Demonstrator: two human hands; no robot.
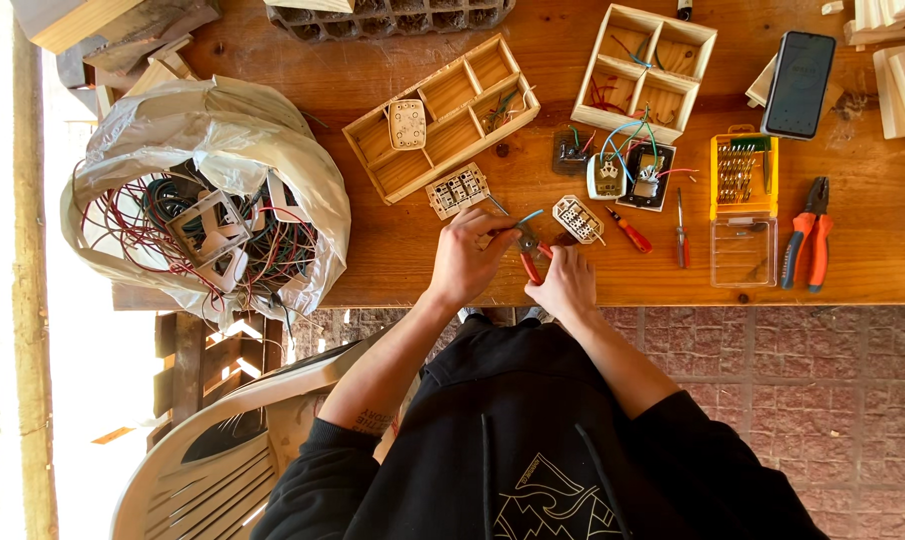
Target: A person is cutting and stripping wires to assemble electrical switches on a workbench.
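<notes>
1. Your left hand [466, 258] pinches a thin blue wire [529, 216] between closed fingertips, right at the edge of the long wooden table [873, 210].
2. Your right hand [567, 282] is wrapped around the red handles of small cutting pliers [528, 250], whose head meets the wire just beside your left fingertips.
3. Just beyond your right hand lies a small white terminal block [579, 219], and just beyond your left hand a second pale switch module [458, 190].
4. To the right of your right hand lie a short red-handled screwdriver [629, 231] and a thin red screwdriver [681, 236], near each other.
5. Farther right sit an open yellow-and-clear plastic bit case [744, 205] and large orange-handled pliers [811, 243].
6. Beyond both hands stand two wooden compartment trays: a long one [443, 115] and a square one [645, 70] holding wire scraps.
7. Well to the left of your left hand, a crumpled clear plastic bag [203, 195] holds tangled wires and white switch frames.
8. A black smartphone [799, 83] rests far beyond your right hand.
</notes>
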